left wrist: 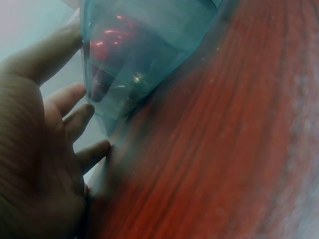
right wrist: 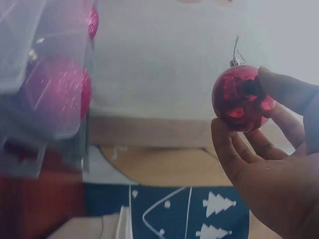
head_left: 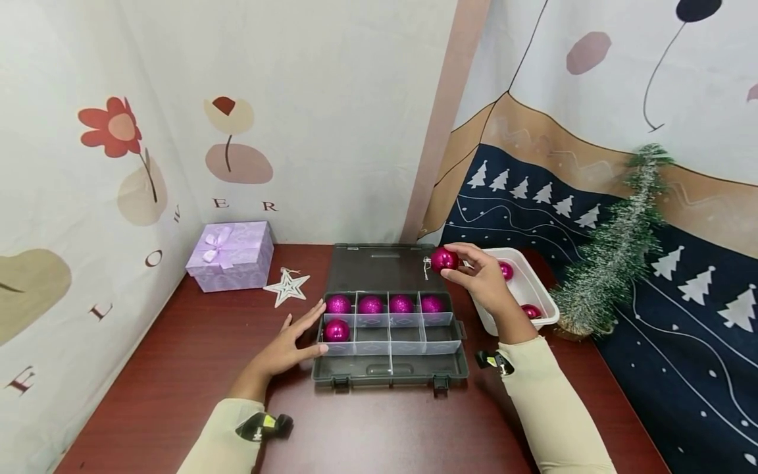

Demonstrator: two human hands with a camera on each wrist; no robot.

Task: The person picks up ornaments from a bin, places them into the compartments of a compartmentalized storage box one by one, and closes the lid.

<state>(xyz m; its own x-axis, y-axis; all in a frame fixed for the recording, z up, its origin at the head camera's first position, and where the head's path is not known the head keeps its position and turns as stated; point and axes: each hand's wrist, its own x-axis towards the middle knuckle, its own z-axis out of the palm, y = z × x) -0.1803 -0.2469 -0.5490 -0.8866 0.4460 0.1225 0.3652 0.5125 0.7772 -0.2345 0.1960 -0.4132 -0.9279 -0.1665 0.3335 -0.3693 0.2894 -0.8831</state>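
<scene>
My right hand pinches a shiny magenta bauble by its sides, above the right back part of an open compartment box. In the right wrist view the bauble shows a silver cap and a thin hanging loop. My left hand rests with spread fingers against the box's left side. Glittery magenta baubles fill the back row of compartments. One shiny bauble sits in the leftmost compartment of the row before it. The left wrist view has the hand beside the translucent box wall.
Right of the box stands a white tub holding magenta baubles. A small artificial tree rises beyond it. At the left back are a lilac gift box and a white star ornament. Patterned cloth lines the back.
</scene>
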